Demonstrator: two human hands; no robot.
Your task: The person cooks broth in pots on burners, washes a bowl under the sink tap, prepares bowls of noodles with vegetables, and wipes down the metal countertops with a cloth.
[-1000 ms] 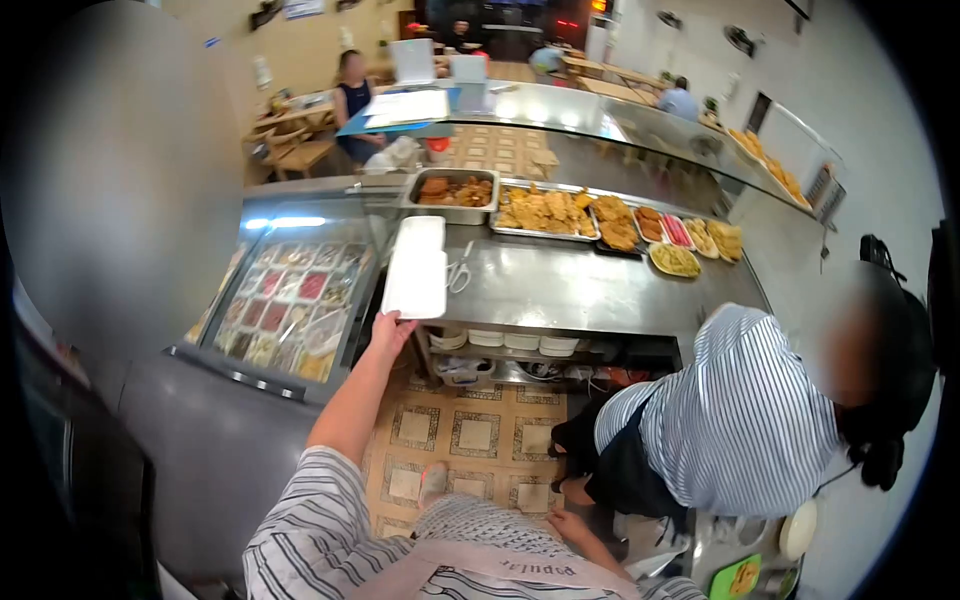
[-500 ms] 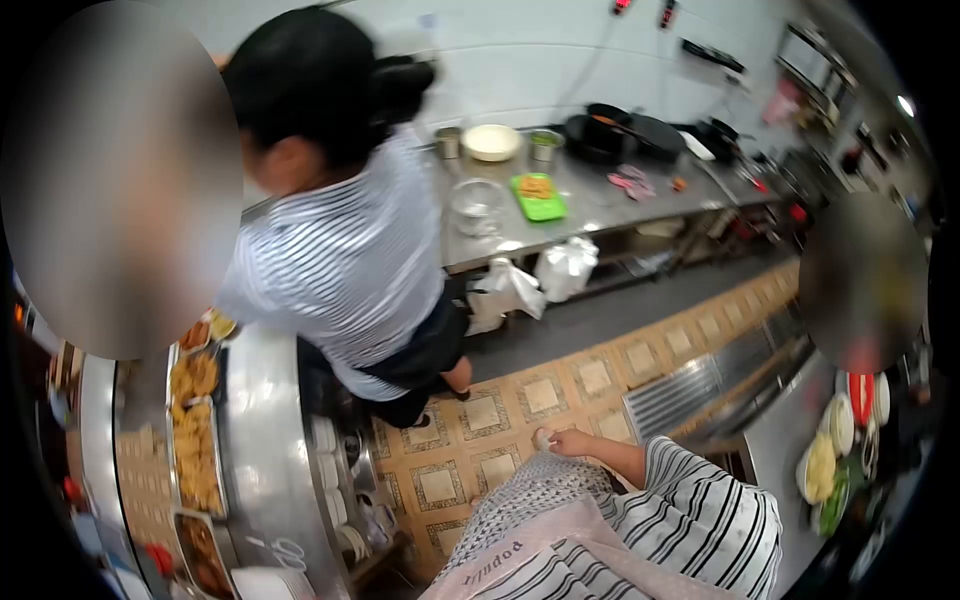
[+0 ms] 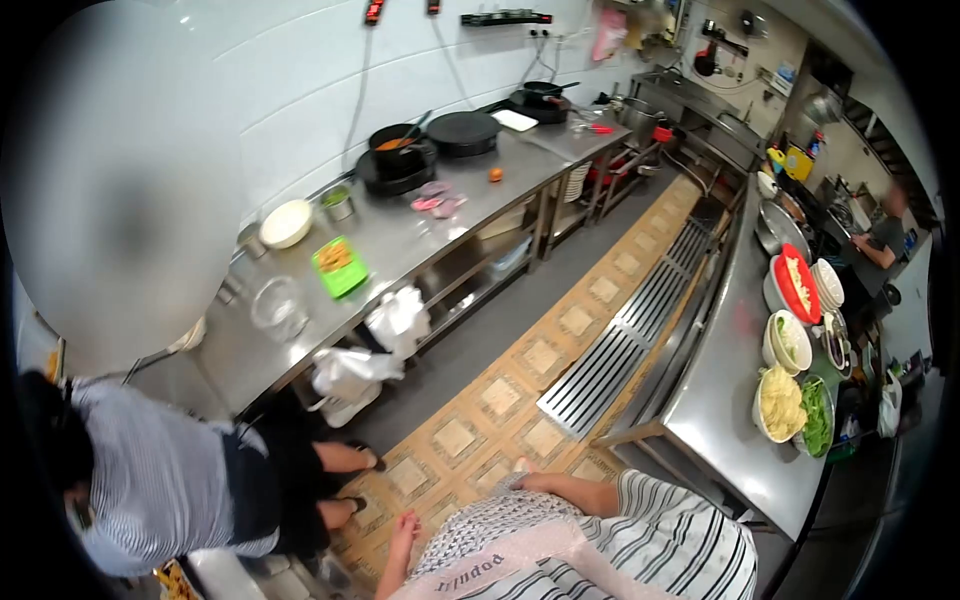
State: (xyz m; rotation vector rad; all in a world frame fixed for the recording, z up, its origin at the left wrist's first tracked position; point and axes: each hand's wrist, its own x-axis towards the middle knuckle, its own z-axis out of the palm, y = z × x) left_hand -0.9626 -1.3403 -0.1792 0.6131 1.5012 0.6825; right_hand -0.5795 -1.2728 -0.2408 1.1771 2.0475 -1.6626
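Note:
At the lower middle of the head view, my left hand (image 3: 403,528) hangs beside the patterned apron (image 3: 485,530), fingers slightly apart and nothing visible in them. My right hand (image 3: 532,483) is low in front of my body, over the tiled floor. Its fingers are small and partly hidden, so I cannot make out whether it holds anything. Neither hand touches a counter.
A co-worker (image 3: 165,480) in a striped top bends at the lower left. Along the wall, a steel counter (image 3: 400,260) bears pans, bowls and a green tray (image 3: 340,267). Food bowls stand on the right counter (image 3: 720,400). A floor grate (image 3: 630,325) lies between; another person (image 3: 885,240) is beyond.
The view has swung right from the serving counter to the kitchen aisle. My left hand, earlier at the white containers, is now away from them beside my body. The co-worker now appears at the left.

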